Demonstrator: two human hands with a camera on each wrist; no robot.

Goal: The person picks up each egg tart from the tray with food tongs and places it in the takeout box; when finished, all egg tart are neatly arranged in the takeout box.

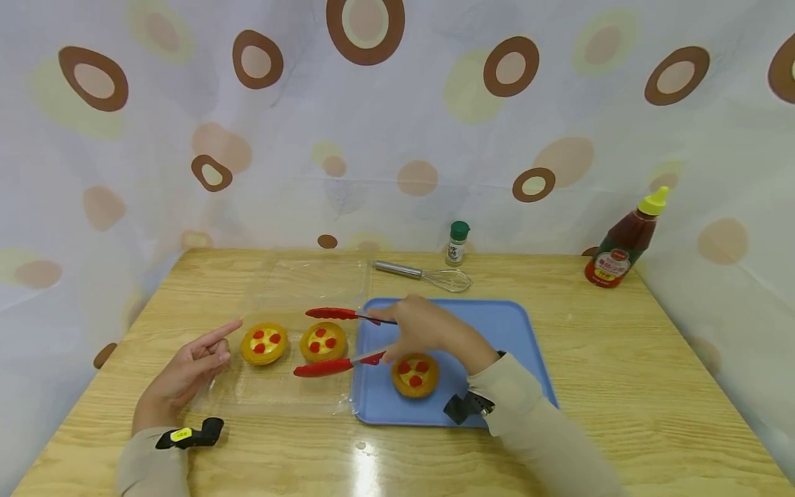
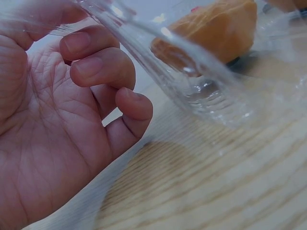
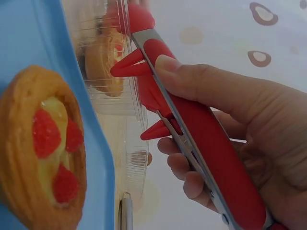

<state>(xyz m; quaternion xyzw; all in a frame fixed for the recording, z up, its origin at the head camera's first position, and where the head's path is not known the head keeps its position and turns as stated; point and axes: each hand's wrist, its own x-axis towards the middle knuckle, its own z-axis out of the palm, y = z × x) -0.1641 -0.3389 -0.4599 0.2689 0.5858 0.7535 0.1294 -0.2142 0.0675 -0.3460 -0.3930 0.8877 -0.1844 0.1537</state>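
Observation:
My right hand (image 1: 419, 324) grips red-and-metal tongs (image 3: 206, 143), thumb on one arm and fingers round the other. The spread red tips lie on either side of an egg tart (image 1: 323, 342) with red pieces on top, at the right of a clear plastic container (image 1: 279, 397). Another egg tart (image 1: 263, 344) sits to its left in the same container. My left hand (image 1: 186, 373) holds the container's left side near the rim, its index finger extended and its other fingers curled in the left wrist view. A third egg tart (image 3: 45, 148) lies on the blue tray (image 1: 497, 317), below my right hand.
Behind the tray lie a whisk (image 1: 422, 274) and a small green-capped seasoning jar (image 1: 456, 243). A red sauce bottle (image 1: 624, 241) with a yellow cap stands at the back right of the wooden table (image 1: 633, 386). A patterned curtain (image 1: 404, 124) hangs behind.

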